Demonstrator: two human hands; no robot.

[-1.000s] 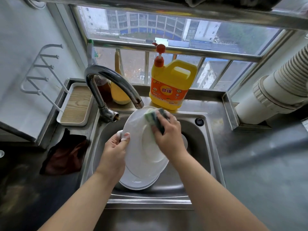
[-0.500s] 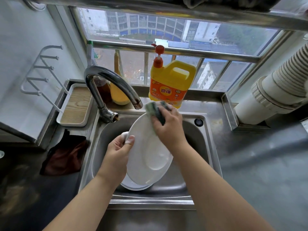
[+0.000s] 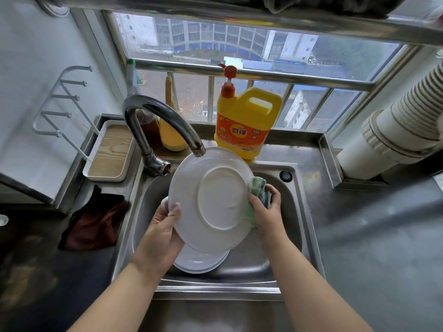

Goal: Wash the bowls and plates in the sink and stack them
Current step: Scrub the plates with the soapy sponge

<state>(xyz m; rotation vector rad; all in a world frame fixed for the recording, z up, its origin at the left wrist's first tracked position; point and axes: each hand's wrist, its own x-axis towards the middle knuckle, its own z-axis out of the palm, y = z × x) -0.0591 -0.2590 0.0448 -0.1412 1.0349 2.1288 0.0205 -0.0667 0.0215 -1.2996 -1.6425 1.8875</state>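
Observation:
A white plate is held tilted over the steel sink, its underside with the foot ring facing me. My left hand grips its left rim, thumb on the near face. My right hand holds a green sponge against the plate's right rim. Beneath the held plate, more white plates lie in the sink bottom; how many is hidden. The plate's top edge sits just under the faucet spout, and no water is visibly running.
A yellow detergent jug with a red pump stands behind the sink. A wooden-bottomed tray and a white rack are at left. A dark red cloth lies on the left counter. A white ribbed duct is at right.
The sponge hand slid from the plate's top edge down to its right rim. The plate turned so its underside faces me more fully and rose slightly toward the spout.

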